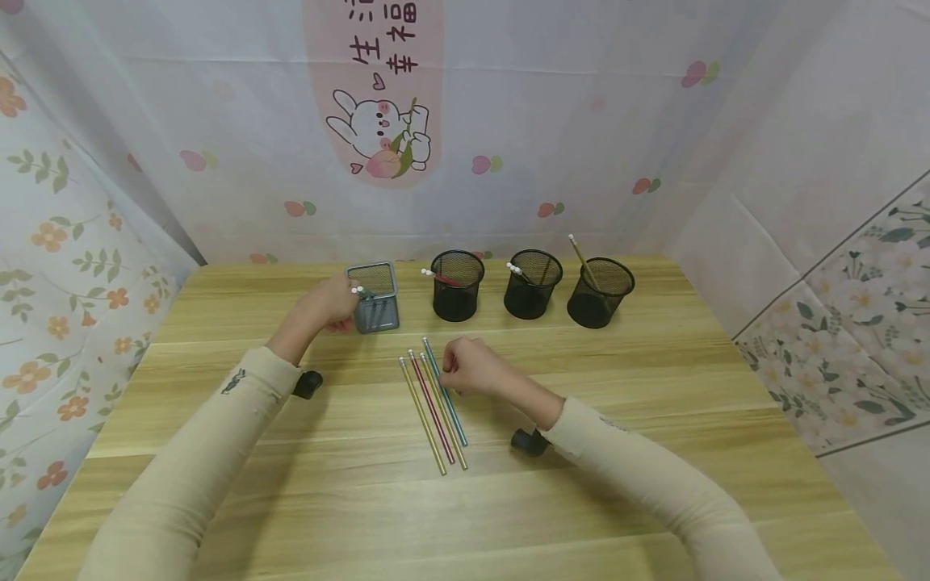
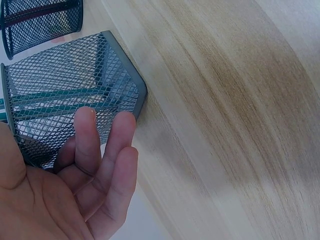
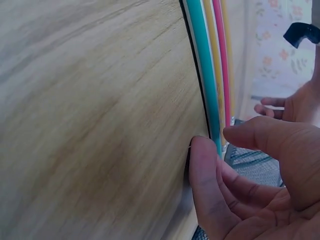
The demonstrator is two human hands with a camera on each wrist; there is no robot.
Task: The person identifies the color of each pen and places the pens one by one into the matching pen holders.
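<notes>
My left hand is hovering right by the grey holder, its outer fingers bending loosely; I can't tell whether thumb and index are gripping. My right hand is pinching the blue pencil, which is lying beside three other pencils.

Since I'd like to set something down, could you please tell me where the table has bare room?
The table is bare in front of the loose pencils, between the sleeves, and right of the right sleeve. It's crowded along the row of cups and around the right hand and pencils.
</notes>
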